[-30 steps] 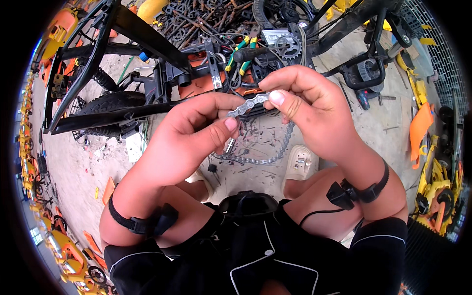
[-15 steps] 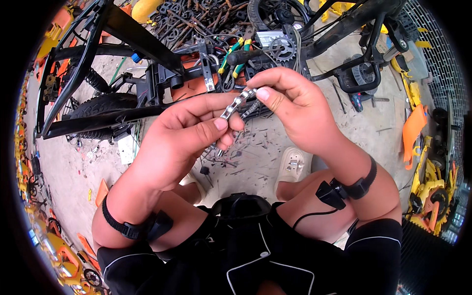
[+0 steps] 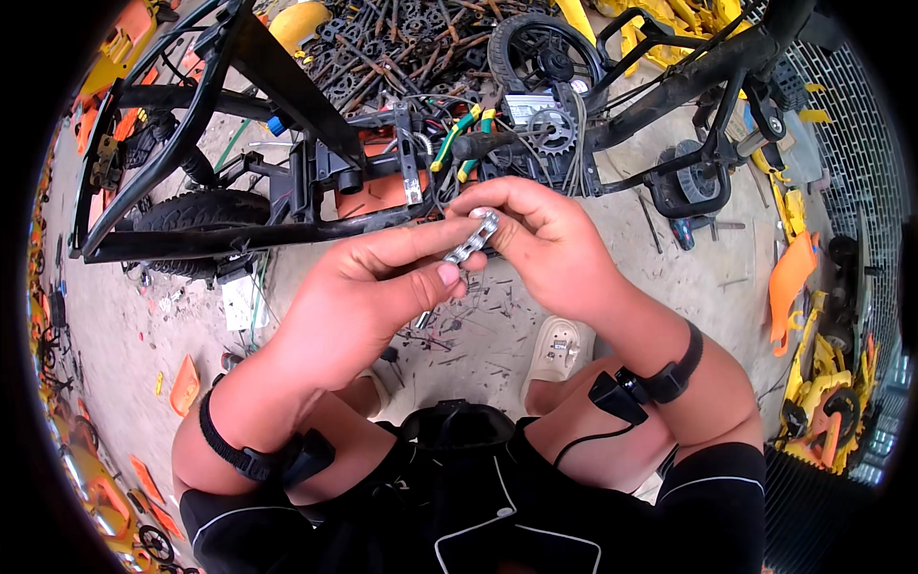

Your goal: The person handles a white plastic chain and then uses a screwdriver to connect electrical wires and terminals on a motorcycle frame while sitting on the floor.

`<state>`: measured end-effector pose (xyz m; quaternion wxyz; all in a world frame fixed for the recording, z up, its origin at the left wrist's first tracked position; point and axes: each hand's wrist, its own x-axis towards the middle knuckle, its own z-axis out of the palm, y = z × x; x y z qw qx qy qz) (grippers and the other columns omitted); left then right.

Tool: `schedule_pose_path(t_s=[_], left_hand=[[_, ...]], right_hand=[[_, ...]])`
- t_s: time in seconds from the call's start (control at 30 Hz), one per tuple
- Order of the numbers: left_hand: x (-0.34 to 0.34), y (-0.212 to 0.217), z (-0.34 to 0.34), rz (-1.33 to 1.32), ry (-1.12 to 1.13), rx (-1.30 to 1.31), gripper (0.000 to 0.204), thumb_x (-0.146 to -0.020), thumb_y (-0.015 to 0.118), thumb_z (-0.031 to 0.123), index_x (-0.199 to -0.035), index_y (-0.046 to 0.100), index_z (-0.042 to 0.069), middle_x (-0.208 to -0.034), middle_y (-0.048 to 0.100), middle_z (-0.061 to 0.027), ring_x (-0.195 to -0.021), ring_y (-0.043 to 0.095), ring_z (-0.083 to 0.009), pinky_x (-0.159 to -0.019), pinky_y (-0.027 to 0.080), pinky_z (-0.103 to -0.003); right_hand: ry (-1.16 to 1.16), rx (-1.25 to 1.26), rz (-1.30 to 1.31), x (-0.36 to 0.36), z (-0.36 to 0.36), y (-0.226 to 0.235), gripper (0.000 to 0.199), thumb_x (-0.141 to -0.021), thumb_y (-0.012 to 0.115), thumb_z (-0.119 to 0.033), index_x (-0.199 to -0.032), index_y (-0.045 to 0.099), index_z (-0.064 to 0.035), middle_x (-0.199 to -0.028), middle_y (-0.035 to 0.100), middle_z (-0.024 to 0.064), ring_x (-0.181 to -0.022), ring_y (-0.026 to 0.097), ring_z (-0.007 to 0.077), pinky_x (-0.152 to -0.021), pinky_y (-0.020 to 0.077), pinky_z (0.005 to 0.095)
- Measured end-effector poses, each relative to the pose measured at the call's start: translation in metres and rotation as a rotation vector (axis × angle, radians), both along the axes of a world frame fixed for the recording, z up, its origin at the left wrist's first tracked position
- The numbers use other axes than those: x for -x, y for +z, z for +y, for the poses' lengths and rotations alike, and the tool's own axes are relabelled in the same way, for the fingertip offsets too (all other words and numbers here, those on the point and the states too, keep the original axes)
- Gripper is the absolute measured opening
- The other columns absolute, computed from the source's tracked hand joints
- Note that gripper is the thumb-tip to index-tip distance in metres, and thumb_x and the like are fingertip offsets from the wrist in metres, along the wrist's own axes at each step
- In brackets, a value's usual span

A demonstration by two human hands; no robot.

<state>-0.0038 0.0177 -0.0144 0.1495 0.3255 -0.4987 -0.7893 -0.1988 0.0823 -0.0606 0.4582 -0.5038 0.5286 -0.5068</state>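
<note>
A short length of silver roller chain (image 3: 466, 251) spans the fingers of both hands, above the floor and in front of a bike frame. My left hand (image 3: 356, 287) pinches its lower end between thumb and fingers. A small shiny metal piece (image 3: 424, 319) pokes out below the left fingers; its other end is hidden. My right hand (image 3: 555, 251) is closed on the chain's upper end, thumb and index finger together. The curled right fingers hide part of the chain.
Beyond my hands lies the black bike frame (image 3: 287, 86) with a rear tire (image 3: 206, 212). Pliers with green-yellow handles (image 3: 455, 139) rest near a chainring (image 3: 552, 131). Farther back are a pile of rusty metal parts (image 3: 411, 48) and a spoked-hub wheel (image 3: 547, 59). Scraps litter the concrete floor.
Both hands have come slightly nearer to me, the right one more so. Less of the chain shows between them, and it is turned differently. Both hands still grip it.
</note>
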Motion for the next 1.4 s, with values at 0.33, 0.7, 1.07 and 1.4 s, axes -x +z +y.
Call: schedule_pose_path(t_s=[0.33, 0.7, 1.07, 1.4], left_hand=[[-0.004, -0.008, -0.006, -0.069, 0.060, -0.021, 0.037, -0.091, 0.069, 0.008, -0.126, 0.061, -0.001, -0.104, 0.069, -0.0061, -0.094, 0.062, -0.0107, -0.083, 0.050, -0.026], [-0.013, -0.017, -0.011, -0.071, 0.111, 0.086, 0.033, -0.095, 0.066, 0.015, -0.122, 0.062, -0.003, -0.096, 0.064, -0.0003, -0.081, 0.053, -0.0063, -0.074, 0.046, -0.022], [-0.015, -0.021, -0.009, 0.043, 0.127, 0.092, 0.038, -0.092, 0.066, 0.006, -0.128, 0.058, -0.005, -0.103, 0.066, -0.0035, -0.089, 0.058, -0.0083, -0.079, 0.048, -0.024], [-0.018, -0.014, -0.009, 0.028, 0.125, 0.089, 0.031, -0.099, 0.057, 0.010, -0.127, 0.058, -0.003, -0.097, 0.065, -0.0020, -0.080, 0.057, -0.0070, -0.071, 0.049, -0.022]], right_hand=[[-0.132, -0.444, -0.032, 0.031, -0.040, -0.062, 0.039, -0.102, 0.050, -0.040, -0.111, 0.060, -0.0032, -0.103, 0.068, 0.0055, -0.091, 0.062, 0.0130, -0.081, 0.0490, 0.0281], [-0.274, -0.285, -0.111, 0.016, -0.062, -0.063, 0.069, -0.096, 0.061, -0.026, -0.148, 0.020, -0.0061, -0.117, 0.060, 0.0118, -0.097, 0.064, 0.0194, -0.075, 0.0542, 0.0329], [-0.272, -0.204, -0.232, 0.010, -0.065, -0.040, 0.057, -0.089, 0.055, 0.000, -0.143, 0.039, -0.0050, -0.113, 0.066, 0.0119, -0.097, 0.068, 0.0208, -0.074, 0.0508, 0.0298], [-0.524, 0.200, 0.569, 0.025, -0.022, 0.025, 0.037, -0.090, 0.071, -0.008, -0.124, 0.056, -0.0044, -0.096, 0.061, 0.0027, -0.079, 0.058, 0.0070, -0.071, 0.0468, 0.0216]])
